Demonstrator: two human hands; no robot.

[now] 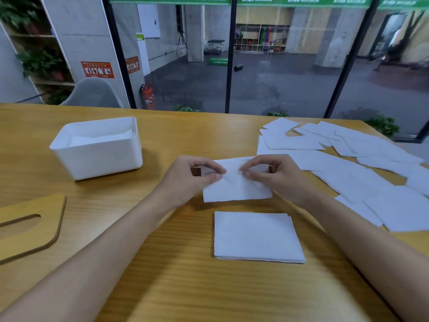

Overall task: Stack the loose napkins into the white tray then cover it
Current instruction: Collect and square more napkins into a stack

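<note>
A white napkin [235, 188] is held just above the table centre; my left hand [192, 180] pinches its left part and my right hand [274, 175] pinches its right part. Below it, nearer to me, lies a neat stack of napkins [256, 237]. Several loose napkins [348, 159] are spread over the table's right side. The white tray [102, 156] stands at the left with some napkins inside. Its wooden lid [30, 225], with a slot cut in it, lies flat at the near left.
The wooden table [185, 287] ends at a glass wall behind. A grey chair [92, 94] stands beyond the far left edge. The table's right edge runs just past the loose napkins.
</note>
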